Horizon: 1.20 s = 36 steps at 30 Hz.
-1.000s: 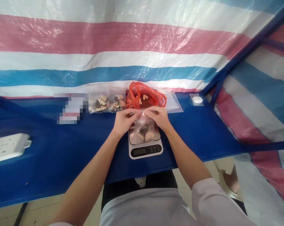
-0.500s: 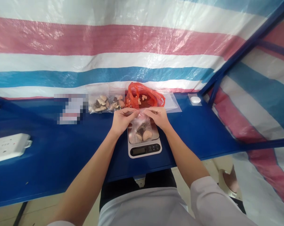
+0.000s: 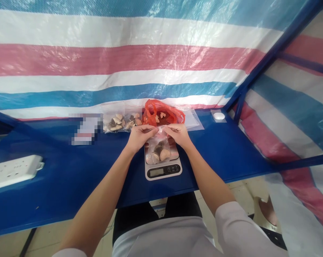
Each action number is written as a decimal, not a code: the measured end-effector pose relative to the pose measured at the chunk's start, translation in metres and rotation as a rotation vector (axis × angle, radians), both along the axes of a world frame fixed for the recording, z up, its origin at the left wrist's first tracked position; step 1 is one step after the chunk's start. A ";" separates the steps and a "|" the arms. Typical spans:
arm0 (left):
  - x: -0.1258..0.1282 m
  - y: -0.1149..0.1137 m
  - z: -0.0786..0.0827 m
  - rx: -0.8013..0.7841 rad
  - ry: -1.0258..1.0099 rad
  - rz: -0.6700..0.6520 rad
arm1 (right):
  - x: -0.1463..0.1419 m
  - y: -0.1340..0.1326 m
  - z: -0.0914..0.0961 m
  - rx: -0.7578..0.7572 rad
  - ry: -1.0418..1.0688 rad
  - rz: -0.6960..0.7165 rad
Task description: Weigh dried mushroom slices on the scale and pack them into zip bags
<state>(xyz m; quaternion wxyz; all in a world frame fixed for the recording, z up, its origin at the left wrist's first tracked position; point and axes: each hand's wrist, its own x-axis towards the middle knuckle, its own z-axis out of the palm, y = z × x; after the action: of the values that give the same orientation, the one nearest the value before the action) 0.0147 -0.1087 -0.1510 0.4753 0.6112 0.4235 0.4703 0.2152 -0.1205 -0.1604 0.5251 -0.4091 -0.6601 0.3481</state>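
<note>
Both my hands pinch the top edge of a clear zip bag [image 3: 160, 150] that holds several tan and dark dried slices. My left hand [image 3: 140, 136] grips the bag's left upper corner, and my right hand [image 3: 179, 134] grips the right one. The bag's lower part hangs over or rests on the steel plate of a digital kitchen scale [image 3: 163, 172]; I cannot tell which. Just behind my fingers lies an open red plastic bag [image 3: 167, 113] with tan pieces inside. Two filled clear bags [image 3: 115, 122] sit left of it.
Flat clear bags [image 3: 195, 119] lie right of the red bag. Farther right is a round white object [image 3: 218, 116] on a small clear packet. A white power strip [image 3: 16, 172] occupies the left of the blue table [image 3: 92, 178]. Striped sheeting [image 3: 124, 60] hangs behind, with blue frame bars [image 3: 258, 73] at right.
The camera view has tilted slightly upward and shifted. Both hands keep their pinch on the bag's top edge, with little movement relative to the scale.
</note>
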 end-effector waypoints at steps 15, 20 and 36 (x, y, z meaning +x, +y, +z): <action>-0.005 -0.002 0.000 0.024 0.030 0.096 | 0.000 0.001 0.001 -0.031 0.094 -0.086; -0.004 -0.008 0.003 0.050 0.044 0.089 | -0.004 0.002 -0.003 -0.011 0.056 -0.053; -0.003 -0.003 -0.010 0.068 -0.026 0.107 | -0.010 -0.004 -0.004 -0.027 0.076 -0.052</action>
<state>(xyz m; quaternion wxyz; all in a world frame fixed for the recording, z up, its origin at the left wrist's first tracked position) 0.0113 -0.1112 -0.1614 0.4336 0.5975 0.4332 0.5170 0.2051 -0.1241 -0.1640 0.5533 -0.4195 -0.6241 0.3584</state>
